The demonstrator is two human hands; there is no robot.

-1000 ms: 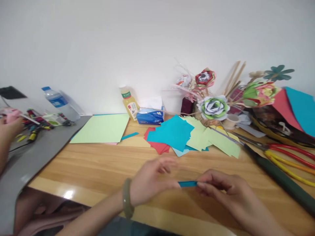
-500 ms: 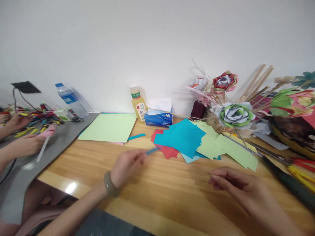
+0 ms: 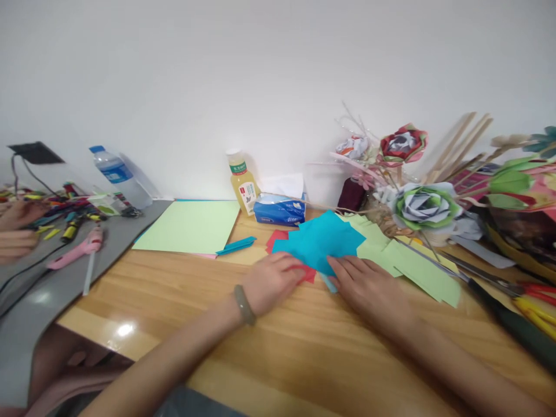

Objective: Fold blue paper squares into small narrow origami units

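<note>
Left hand (image 3: pixel 270 282), part-curled, and right hand (image 3: pixel 369 285), loosely bent, are at the near edge of fanned bright-blue square paper sheets (image 3: pixel 320 236) on the brown wood-grain table (image 3: pixel 282 359), any grip being indeterminable.

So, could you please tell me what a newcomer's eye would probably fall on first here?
Probably the bright blue paper in the middle of the table, with the left hand and right hand at its near edge. Next might come the flowers at the right, then the pink glue gun on the grey mat at the left.
</note>
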